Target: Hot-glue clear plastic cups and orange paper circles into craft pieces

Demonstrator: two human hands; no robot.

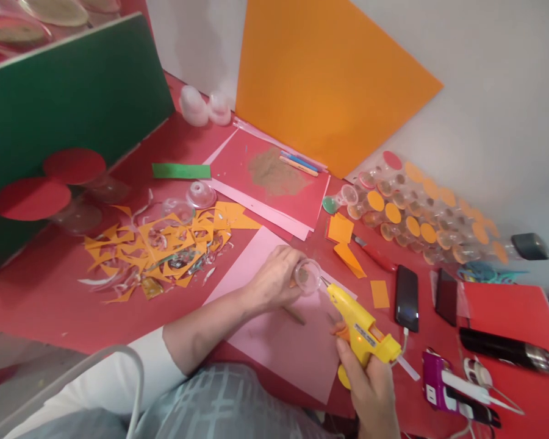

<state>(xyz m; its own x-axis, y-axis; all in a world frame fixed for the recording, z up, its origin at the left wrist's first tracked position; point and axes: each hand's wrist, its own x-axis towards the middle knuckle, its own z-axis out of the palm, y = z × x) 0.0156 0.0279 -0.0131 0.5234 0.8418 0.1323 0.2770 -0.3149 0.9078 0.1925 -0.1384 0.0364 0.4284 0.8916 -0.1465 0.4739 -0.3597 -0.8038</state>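
My left hand point(274, 277) is closed around a small clear plastic cup point(307, 275), holding it just above a pink paper sheet point(279, 332). My right hand point(370, 384) grips a yellow hot glue gun point(363, 329). The gun's nozzle touches the cup's rim on its right side. An orange trigger shows under my finger.
Orange paper scraps point(165, 244) and clear plastic bits lie left on the red table point(41, 299). Rows of capped small cups point(421, 213), two phones point(407, 299), a red-handled tool point(377, 256), a purple charger point(439, 381) sit right. Large orange point(329, 79) and green point(73, 103) boards lean behind.
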